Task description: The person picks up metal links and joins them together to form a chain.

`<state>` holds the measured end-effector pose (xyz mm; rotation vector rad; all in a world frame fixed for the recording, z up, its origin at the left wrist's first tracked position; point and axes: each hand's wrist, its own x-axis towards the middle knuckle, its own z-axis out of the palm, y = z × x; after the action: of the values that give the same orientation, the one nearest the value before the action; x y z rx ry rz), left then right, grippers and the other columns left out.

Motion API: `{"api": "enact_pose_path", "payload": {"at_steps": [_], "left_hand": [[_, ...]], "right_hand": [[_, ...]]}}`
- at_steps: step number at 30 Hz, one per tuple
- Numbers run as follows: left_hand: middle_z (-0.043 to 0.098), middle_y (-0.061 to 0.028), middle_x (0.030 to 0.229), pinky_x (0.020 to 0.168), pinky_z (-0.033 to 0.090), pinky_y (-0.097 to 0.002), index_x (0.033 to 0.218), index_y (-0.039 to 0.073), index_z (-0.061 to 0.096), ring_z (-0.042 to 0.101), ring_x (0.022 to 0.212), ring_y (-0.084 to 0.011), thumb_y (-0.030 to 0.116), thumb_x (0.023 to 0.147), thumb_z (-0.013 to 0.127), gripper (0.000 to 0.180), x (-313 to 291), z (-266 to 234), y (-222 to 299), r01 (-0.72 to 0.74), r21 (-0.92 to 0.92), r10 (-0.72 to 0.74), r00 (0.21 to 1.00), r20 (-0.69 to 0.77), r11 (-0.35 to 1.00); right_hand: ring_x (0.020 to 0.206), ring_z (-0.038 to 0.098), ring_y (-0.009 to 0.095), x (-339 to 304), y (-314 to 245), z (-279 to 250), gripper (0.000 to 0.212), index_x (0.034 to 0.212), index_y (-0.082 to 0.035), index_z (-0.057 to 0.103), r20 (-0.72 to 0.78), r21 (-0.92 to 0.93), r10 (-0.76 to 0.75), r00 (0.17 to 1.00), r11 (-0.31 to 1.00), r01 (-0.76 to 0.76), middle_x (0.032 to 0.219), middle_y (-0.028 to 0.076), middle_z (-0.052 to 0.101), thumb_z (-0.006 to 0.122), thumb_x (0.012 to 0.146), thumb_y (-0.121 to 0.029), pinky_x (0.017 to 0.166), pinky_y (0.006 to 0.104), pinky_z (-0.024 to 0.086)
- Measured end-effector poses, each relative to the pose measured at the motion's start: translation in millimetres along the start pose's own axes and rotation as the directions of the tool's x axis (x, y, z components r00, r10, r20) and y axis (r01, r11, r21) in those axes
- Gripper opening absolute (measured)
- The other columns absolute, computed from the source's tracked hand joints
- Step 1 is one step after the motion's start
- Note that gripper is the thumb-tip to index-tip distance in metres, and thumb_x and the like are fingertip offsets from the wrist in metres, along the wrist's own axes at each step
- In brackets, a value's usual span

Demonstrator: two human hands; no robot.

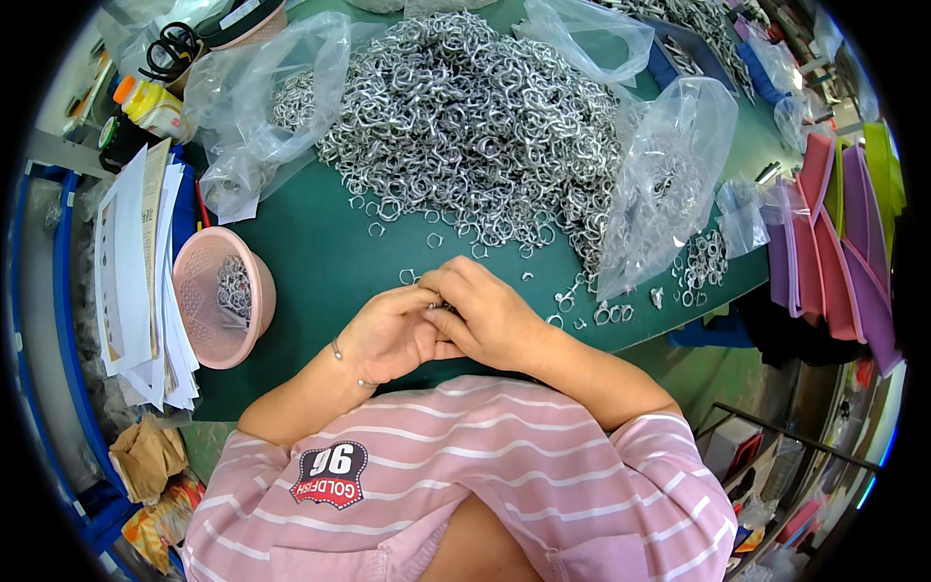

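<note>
My two hands meet over the near edge of the green table. The left hand has its palm turned up, and its fingers are bent against those of the right hand. Between their fingertips a bit of a small metal ring shows; the fingers hide most of it. Just beyond my hands, a few loose silvery rings lie on the table. Behind them rises a large heap of similar open metal rings.
A pink basket holding some rings stands at left, beside stacked papers. Clear plastic bags flank the heap. More rings lie at right, near pink and purple bins. Scissors and a yellow bottle are far left.
</note>
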<state>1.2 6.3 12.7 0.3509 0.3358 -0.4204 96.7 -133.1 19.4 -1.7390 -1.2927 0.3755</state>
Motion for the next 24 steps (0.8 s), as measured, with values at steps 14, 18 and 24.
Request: {"api": "enact_pose_path", "payload": {"at_steps": [14, 18, 24], "left_hand": [[0.055, -0.0125, 0.115, 0.092, 0.045, -0.0437, 0.115, 0.001, 0.051, 0.055, 0.108, -0.0244, 0.018, 0.095, 0.034, 0.031, 2.2, 11.6, -0.5, -0.042, 0.01, 0.042, 0.999, -0.009, 0.999], [0.055, -0.0123, 0.114, 0.091, 0.046, -0.0425, 0.113, 0.002, 0.051, 0.055, 0.108, -0.0243, 0.017, 0.095, 0.034, 0.029, 3.1, 5.8, 1.5, -0.058, 0.156, 0.07, 0.995, -0.072, 0.986], [0.055, -0.0158, 0.115, 0.092, 0.046, -0.0444, 0.124, 0.002, 0.044, 0.056, 0.106, -0.0288, 0.019, 0.094, 0.04, 0.035, 0.3, 18.7, 4.1, -0.079, 0.056, 0.082, 0.995, -0.051, 0.995]], "right_hand": [[0.079, 0.052, 0.03, -2.7, -5.7, -1.4, 0.02, 0.093, -0.003, 0.055, -0.11, -0.054, -0.035, 0.993, 0.998, 0.03, 0.087, 0.011, 0.051, 0.063, 0.077, -0.012, 0.067, 0.0378, 0.046], [0.079, 0.053, 0.03, 0.5, 0.2, 1.9, 0.02, 0.094, -0.001, 0.055, -0.044, -0.138, -0.103, 0.994, 0.986, 0.096, 0.088, 0.012, 0.052, 0.062, 0.076, -0.007, 0.067, 0.0365, 0.046], [0.079, 0.054, 0.028, -0.5, 6.3, 0.0, 0.017, 0.094, -0.003, 0.056, -0.096, -0.044, -0.075, 0.993, 0.996, 0.071, 0.087, 0.011, 0.052, 0.06, 0.078, -0.004, 0.067, 0.0348, 0.046]]}}
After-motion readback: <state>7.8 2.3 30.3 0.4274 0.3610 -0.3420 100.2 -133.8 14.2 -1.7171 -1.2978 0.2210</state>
